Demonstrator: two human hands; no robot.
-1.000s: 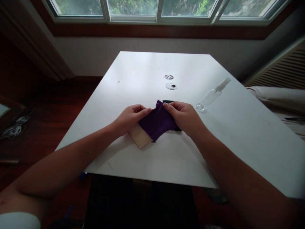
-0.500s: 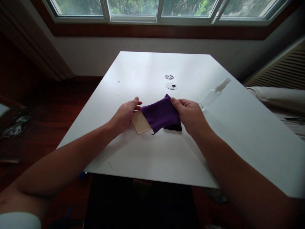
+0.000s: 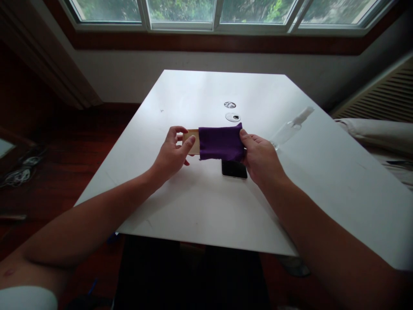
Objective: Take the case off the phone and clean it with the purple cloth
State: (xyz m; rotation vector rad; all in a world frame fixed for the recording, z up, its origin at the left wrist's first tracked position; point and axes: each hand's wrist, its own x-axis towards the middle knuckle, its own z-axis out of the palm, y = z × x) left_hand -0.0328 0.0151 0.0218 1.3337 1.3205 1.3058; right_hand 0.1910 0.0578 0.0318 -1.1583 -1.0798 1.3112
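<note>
My left hand (image 3: 174, 150) grips the outer end of a flat gold slab (image 3: 195, 148), about the size and shape of a phone, between thumb and fingers. A purple cloth (image 3: 221, 143) covers the rest of the slab; whether it is a pouch or a folded wipe I cannot tell. At the cloth's right end, my right hand (image 3: 260, 153) pinches its upper corner, thumb on top. Both are held level above the white table. Just below the cloth, a black phone (image 3: 234, 169) lies flat on the table, its far edge partly hidden.
Two round discs (image 3: 232, 117) lie on the white table (image 3: 200, 206) beyond the cloth. A clear spray bottle (image 3: 287, 131) rests on its side to the right. Past the far edge are a wall and a window (image 3: 180, 10). Cables (image 3: 21, 174) sit on the floor at left.
The slab and cloth have turned from a tilt to nearly level. My left thumb now lies over the slab's face, and more of the black phone shows.
</note>
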